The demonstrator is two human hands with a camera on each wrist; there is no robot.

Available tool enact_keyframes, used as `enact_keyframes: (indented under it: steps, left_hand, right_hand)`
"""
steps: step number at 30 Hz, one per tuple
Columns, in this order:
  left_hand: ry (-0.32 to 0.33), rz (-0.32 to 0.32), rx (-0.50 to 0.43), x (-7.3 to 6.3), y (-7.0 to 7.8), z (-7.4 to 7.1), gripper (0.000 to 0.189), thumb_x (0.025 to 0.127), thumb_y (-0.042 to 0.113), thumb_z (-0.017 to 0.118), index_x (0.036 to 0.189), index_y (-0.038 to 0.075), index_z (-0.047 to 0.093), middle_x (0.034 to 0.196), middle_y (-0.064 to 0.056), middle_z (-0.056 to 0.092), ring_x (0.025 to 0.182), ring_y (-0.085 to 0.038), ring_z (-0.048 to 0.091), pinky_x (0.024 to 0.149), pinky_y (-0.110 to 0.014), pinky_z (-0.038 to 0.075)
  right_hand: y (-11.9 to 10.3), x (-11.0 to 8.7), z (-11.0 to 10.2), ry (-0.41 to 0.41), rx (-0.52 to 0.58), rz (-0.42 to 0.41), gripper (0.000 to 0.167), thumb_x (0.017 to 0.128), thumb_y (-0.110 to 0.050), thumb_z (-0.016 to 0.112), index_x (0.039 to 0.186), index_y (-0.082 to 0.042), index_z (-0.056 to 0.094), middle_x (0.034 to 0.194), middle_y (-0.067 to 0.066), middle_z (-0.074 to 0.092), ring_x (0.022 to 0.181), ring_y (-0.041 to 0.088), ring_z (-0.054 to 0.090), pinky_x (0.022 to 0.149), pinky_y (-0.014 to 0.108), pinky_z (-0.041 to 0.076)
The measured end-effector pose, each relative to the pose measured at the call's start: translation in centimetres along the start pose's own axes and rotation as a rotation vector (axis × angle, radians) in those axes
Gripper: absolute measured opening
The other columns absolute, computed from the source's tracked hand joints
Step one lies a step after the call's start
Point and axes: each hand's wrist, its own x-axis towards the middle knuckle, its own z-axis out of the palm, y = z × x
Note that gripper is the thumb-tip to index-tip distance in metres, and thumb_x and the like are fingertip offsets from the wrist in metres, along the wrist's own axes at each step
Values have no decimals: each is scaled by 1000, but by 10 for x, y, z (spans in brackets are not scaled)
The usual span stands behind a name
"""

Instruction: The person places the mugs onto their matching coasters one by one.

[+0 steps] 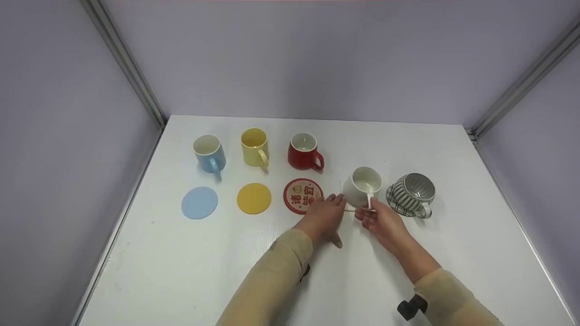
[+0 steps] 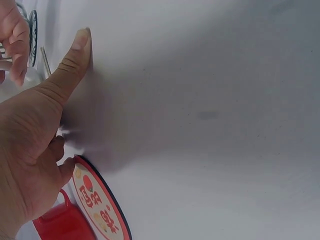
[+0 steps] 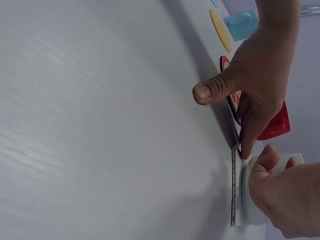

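A white mug [image 1: 351, 192] stands on a thin, straight-edged pale coaster [image 3: 233, 190], seen nearly edge-on in the right wrist view. My right hand [image 1: 383, 224] pinches the mug's handle between thumb and fingers. To the mug's left, my left hand [image 1: 324, 217] lies low over the table, palm down, fingers extended with their tips at the coaster's left side and thumb spread out. It overlaps the right edge of a round red coaster [image 1: 297, 197] with printed characters. A red mug [image 1: 301, 157] stands behind that coaster.
Right of my right hand, a striped mug [image 1: 405, 194] sits on a round checked coaster [image 1: 393, 206]. Leftward, a yellow mug [image 1: 253, 151] stands behind a yellow coaster [image 1: 254, 198], and a light blue mug [image 1: 210, 156] behind a blue coaster [image 1: 199, 203]. Pale walls enclose the white table [image 1: 181, 271].
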Motion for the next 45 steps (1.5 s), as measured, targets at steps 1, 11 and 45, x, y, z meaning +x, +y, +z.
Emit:
enact_keyframes:
  steps: [1,11,45]
  left_hand:
    - [4,0,-2,0,0,0,129,69,56,97,169,12,28,175,-3,26,160,-20,27,129,-40,25]
    - [50,-8,29,-9,-3,-3,131,70,61,95,169,8,27,175,-8,24,161,-24,23,131,-41,19]
    - [149,60,138,-93,-126,23,125,79,91,62,171,17,22,176,-10,20,163,-31,16,131,-54,10]
  right_hand:
    - [-1,0,0,1,-14,-2,45,117,-34,33,134,6,46,122,17,64,111,22,68,96,32,55]
    - [-7,-10,-3,11,-121,-30,60,117,-38,35,160,3,29,135,22,62,114,20,68,99,32,55]
    - [-40,-47,4,189,-298,-249,61,114,-50,42,155,-5,45,120,7,65,113,15,64,90,24,54]
